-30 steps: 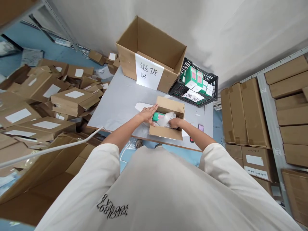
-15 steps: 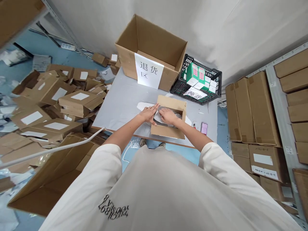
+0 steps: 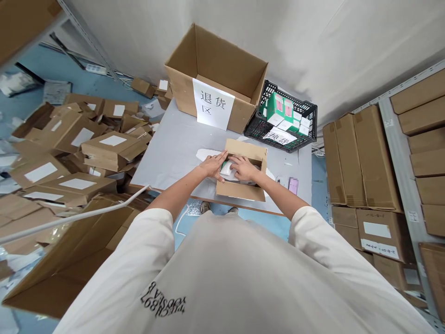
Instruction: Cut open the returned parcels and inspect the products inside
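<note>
A small cardboard box (image 3: 241, 190) lies on the table with flaps folded outward. Inside it are a white plastic wrapping (image 3: 226, 170) and, at its left end, a bit of something green (image 3: 223, 164); my hands partly hide the contents. My left hand (image 3: 212, 166) is open, its fingers stretched out against the left end of the box. Reaching into the box from the right, my right hand (image 3: 242, 169) has bent fingers closed on the white plastic wrapping.
Behind the box stand a large open carton (image 3: 215, 69) with a paper sign and a black crate (image 3: 294, 144) holding green-and-white boxes. A phone-like pink item (image 3: 293, 185) lies on the table (image 3: 163, 153) at right. Loose cartons (image 3: 111, 144) crowd the left floor; stacked cartons (image 3: 375, 157) stand right.
My right hand's fingers have lifted and shifted within the box, and a patch of green now shows at its left end. My left hand stays in place. The view has shifted slightly.
</note>
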`<action>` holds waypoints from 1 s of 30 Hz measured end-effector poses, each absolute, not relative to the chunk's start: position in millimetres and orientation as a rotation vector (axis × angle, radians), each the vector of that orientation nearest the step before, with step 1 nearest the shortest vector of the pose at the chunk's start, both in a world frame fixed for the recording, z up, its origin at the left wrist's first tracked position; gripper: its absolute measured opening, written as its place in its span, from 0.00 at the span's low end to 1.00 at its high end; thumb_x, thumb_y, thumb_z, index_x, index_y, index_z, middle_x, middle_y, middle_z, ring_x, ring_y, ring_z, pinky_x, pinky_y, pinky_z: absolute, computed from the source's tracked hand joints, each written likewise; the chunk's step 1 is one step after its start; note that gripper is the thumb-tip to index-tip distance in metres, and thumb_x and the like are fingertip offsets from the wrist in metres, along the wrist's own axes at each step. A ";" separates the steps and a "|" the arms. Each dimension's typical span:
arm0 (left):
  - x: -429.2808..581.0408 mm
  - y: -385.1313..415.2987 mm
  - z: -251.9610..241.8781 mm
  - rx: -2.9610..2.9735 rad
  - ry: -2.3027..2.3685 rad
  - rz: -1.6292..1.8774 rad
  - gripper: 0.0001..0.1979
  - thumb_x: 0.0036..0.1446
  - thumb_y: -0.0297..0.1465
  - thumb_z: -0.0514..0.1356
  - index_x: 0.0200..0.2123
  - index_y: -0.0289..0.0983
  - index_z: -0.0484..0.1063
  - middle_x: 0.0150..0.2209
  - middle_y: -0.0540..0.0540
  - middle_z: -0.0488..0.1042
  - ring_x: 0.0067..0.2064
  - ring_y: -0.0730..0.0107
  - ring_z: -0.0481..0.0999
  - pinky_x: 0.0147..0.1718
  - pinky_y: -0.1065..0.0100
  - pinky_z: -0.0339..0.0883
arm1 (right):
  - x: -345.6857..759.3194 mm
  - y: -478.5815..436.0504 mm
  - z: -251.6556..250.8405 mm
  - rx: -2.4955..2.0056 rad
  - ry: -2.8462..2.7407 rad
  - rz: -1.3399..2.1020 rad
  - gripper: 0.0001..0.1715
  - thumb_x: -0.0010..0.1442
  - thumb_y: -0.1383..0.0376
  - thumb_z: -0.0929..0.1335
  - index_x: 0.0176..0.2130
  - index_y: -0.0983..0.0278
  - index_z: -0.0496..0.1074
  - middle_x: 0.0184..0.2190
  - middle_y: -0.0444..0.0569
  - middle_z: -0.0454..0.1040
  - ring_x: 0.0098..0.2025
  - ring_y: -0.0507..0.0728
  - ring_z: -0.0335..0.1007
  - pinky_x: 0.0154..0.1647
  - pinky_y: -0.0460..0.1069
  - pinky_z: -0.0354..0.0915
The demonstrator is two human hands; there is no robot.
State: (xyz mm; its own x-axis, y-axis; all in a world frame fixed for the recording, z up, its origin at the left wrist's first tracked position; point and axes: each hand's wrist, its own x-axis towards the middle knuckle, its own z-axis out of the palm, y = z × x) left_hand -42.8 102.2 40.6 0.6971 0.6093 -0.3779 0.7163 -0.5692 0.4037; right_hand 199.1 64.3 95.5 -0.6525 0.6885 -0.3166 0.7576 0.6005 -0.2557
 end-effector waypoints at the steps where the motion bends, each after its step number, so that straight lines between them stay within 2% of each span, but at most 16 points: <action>1: -42.9 102.1 40.8 2.373 1.013 -0.266 0.89 0.48 0.72 0.71 0.85 0.37 0.14 0.86 0.24 0.23 0.82 0.24 0.58 0.75 0.43 0.55 | 197.5 64.1 97.1 1.172 2.615 -0.555 0.22 0.66 0.67 0.68 0.57 0.67 0.81 0.77 0.67 0.69 0.80 0.74 0.57 0.79 0.70 0.52; 4: -43.4 101.8 42.1 2.377 1.017 -0.268 0.88 0.48 0.72 0.71 0.86 0.38 0.15 0.87 0.25 0.24 0.80 0.22 0.60 0.74 0.43 0.55 | 188.1 64.3 98.5 1.164 2.490 -0.556 0.23 0.74 0.67 0.64 0.62 0.68 0.77 0.63 0.67 0.83 0.68 0.70 0.74 0.75 0.65 0.56; 6: -43.9 101.5 43.3 2.376 1.016 -0.275 0.88 0.48 0.72 0.71 0.86 0.38 0.16 0.87 0.25 0.24 0.80 0.22 0.60 0.74 0.43 0.56 | 180.0 64.8 95.7 1.186 2.398 -0.539 0.27 0.80 0.63 0.61 0.70 0.68 0.72 0.57 0.65 0.86 0.61 0.69 0.80 0.71 0.62 0.59; 8: -44.2 101.1 44.3 2.375 1.015 -0.280 0.88 0.48 0.72 0.71 0.86 0.39 0.16 0.87 0.26 0.25 0.80 0.22 0.60 0.74 0.43 0.56 | 172.8 65.5 91.0 1.189 2.337 -0.503 0.29 0.84 0.58 0.59 0.74 0.66 0.71 0.59 0.65 0.85 0.61 0.69 0.79 0.69 0.61 0.61; 11: -44.7 100.1 45.3 2.375 1.020 -0.280 0.88 0.47 0.72 0.72 0.86 0.39 0.16 0.87 0.26 0.24 0.80 0.22 0.60 0.74 0.44 0.55 | 167.2 67.2 84.3 1.190 2.315 -0.408 0.30 0.84 0.54 0.60 0.65 0.68 0.81 0.63 0.68 0.82 0.66 0.71 0.73 0.69 0.61 0.61; 14: -44.8 99.3 46.1 2.365 1.027 -0.276 0.88 0.47 0.71 0.73 0.86 0.39 0.16 0.87 0.26 0.23 0.79 0.21 0.62 0.74 0.44 0.56 | 168.2 69.3 79.6 1.157 2.368 -0.325 0.27 0.81 0.57 0.63 0.55 0.72 0.86 0.62 0.71 0.80 0.68 0.73 0.67 0.72 0.63 0.60; 16: -44.5 99.0 46.8 2.361 1.029 -0.278 0.88 0.47 0.71 0.72 0.86 0.39 0.17 0.87 0.27 0.23 0.79 0.20 0.62 0.74 0.43 0.56 | 170.3 70.3 76.4 1.087 2.421 -0.316 0.24 0.79 0.60 0.65 0.55 0.72 0.86 0.63 0.70 0.79 0.70 0.74 0.65 0.75 0.65 0.59; 18: -44.0 98.7 47.7 2.360 1.028 -0.287 0.87 0.49 0.71 0.72 0.86 0.38 0.17 0.87 0.27 0.23 0.79 0.20 0.62 0.74 0.43 0.57 | 171.6 70.4 72.7 1.042 2.414 -0.349 0.23 0.78 0.64 0.65 0.57 0.72 0.85 0.63 0.69 0.78 0.70 0.73 0.68 0.75 0.64 0.61; 20: -43.5 98.2 48.3 2.362 1.029 -0.291 0.87 0.49 0.71 0.72 0.86 0.37 0.16 0.87 0.27 0.23 0.79 0.21 0.61 0.74 0.42 0.56 | 171.0 69.5 68.8 1.101 2.331 -0.403 0.24 0.80 0.66 0.62 0.62 0.72 0.81 0.64 0.69 0.77 0.65 0.71 0.75 0.70 0.62 0.67; 23: -43.2 97.2 48.7 2.365 1.030 -0.280 0.87 0.49 0.71 0.72 0.86 0.38 0.17 0.87 0.27 0.25 0.80 0.21 0.60 0.74 0.42 0.57 | 166.7 67.5 64.1 1.321 2.190 -0.428 0.27 0.83 0.61 0.62 0.71 0.71 0.71 0.66 0.71 0.74 0.59 0.69 0.83 0.61 0.59 0.74; 27: -43.1 96.3 48.2 2.366 1.027 -0.276 0.88 0.47 0.72 0.72 0.86 0.39 0.18 0.87 0.28 0.25 0.80 0.21 0.60 0.74 0.42 0.58 | 155.9 66.9 57.5 1.427 2.139 -0.413 0.41 0.79 0.52 0.70 0.77 0.73 0.60 0.69 0.78 0.71 0.64 0.74 0.81 0.62 0.59 0.76; 30: -43.1 96.2 46.5 2.362 1.029 -0.288 0.89 0.46 0.72 0.72 0.86 0.38 0.17 0.87 0.27 0.25 0.80 0.20 0.60 0.74 0.42 0.57 | 145.6 68.2 49.8 1.429 2.135 -0.422 0.52 0.75 0.49 0.74 0.80 0.75 0.53 0.70 0.82 0.69 0.66 0.75 0.80 0.64 0.59 0.75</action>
